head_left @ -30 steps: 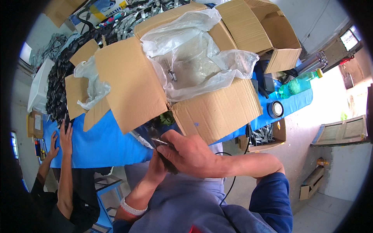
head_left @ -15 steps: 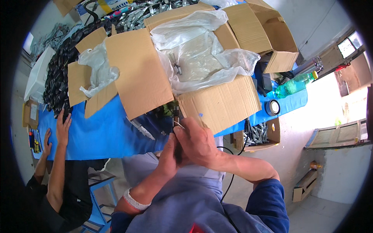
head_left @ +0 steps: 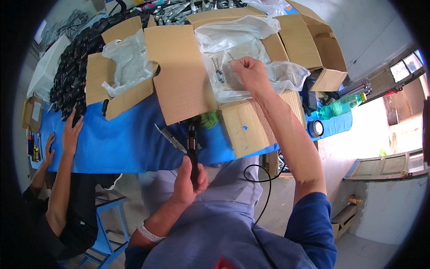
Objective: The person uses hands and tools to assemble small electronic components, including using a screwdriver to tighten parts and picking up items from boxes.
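Note:
My left hand (head_left: 184, 184) is wrapped round a slim black-handled tool (head_left: 193, 150) with a brownish upper part, held upright at the table's front edge. Its exact kind is unclear. Over the plastic-lined cardboard box (head_left: 244, 127), my right hand (head_left: 251, 74) pinches a thin metal piece (head_left: 230, 55), whose tip pokes out past the fingers. Several small metal parts (head_left: 218, 71) lie on the clear plastic inside that box, left of my right hand. A silver metal tool (head_left: 171, 139) rests on the blue cloth just beyond my left hand.
A smaller lined box (head_left: 95, 80) stands to the left, beside a heap of black handles (head_left: 67, 76). A co-worker's hands (head_left: 71, 134) rest near that heap. At right are a green bottle (head_left: 340, 107), a round tin (head_left: 316, 128) and an open box (head_left: 331, 54). A black cable (head_left: 270, 193) hangs down.
My right hand has left the tool and reached forward over the lined box with a thin metal piece. My left hand has kept the tool and moved slightly nearer and left.

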`<act>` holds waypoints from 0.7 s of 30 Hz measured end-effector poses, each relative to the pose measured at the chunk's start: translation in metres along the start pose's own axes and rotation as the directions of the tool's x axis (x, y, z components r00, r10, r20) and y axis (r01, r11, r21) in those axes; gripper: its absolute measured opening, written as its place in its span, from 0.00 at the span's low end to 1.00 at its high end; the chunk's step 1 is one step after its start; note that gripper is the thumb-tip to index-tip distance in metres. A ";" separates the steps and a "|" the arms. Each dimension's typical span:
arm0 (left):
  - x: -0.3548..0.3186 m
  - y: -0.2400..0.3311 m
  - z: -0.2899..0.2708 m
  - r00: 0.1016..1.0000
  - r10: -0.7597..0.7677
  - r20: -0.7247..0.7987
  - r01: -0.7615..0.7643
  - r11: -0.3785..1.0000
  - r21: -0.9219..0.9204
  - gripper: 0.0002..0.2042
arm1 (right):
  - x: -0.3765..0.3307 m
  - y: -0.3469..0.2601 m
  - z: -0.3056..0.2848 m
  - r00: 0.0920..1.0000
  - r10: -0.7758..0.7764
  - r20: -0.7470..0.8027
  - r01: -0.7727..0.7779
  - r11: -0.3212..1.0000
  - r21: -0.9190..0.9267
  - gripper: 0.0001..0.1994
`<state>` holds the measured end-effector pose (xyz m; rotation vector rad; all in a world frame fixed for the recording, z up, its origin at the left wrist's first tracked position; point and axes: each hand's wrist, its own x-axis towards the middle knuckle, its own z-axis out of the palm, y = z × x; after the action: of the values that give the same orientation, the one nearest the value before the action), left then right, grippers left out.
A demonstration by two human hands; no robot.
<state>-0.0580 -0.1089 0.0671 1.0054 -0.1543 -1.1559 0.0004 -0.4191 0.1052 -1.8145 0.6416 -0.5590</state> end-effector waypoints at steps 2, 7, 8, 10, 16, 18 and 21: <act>-0.004 -0.002 -0.008 1.000 0.011 -0.001 -0.011 1.000 0.008 0.34 | 0.021 0.010 0.008 0.998 0.060 -0.009 -0.060 0.996 -0.071 0.11; -0.011 -0.008 -0.019 1.000 0.006 -0.024 -0.006 1.000 -0.018 0.34 | 0.039 0.029 0.024 1.000 0.017 -0.007 -0.019 0.930 -0.368 0.13; -0.012 -0.009 -0.019 0.999 -0.006 -0.046 0.005 1.000 -0.014 0.34 | 0.039 0.029 0.026 1.000 -0.012 0.012 0.016 0.906 -0.424 0.13; -0.014 -0.010 -0.023 0.998 -0.014 -0.067 0.013 1.000 -0.023 0.34 | 0.038 0.024 0.026 0.997 -0.065 0.050 0.082 0.845 -0.529 0.14; -0.012 -0.020 -0.042 0.998 0.043 0.049 -0.041 0.998 -0.041 0.33 | 0.039 0.018 0.024 0.999 0.049 0.024 -0.029 0.844 -0.536 0.15; -0.012 -0.023 -0.047 0.997 0.039 0.064 -0.036 0.998 -0.049 0.33 | 0.041 0.025 0.021 0.998 0.054 0.035 -0.029 0.860 -0.509 0.14; -0.012 -0.028 -0.051 0.999 0.011 0.048 -0.007 0.997 -0.078 0.34 | 0.051 0.039 0.014 0.999 0.036 0.023 -0.023 0.912 -0.411 0.12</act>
<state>-0.0529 -0.0706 0.0221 0.9076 -0.1510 -1.1703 0.0412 -0.4536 0.0672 -2.1976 0.8105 -0.3934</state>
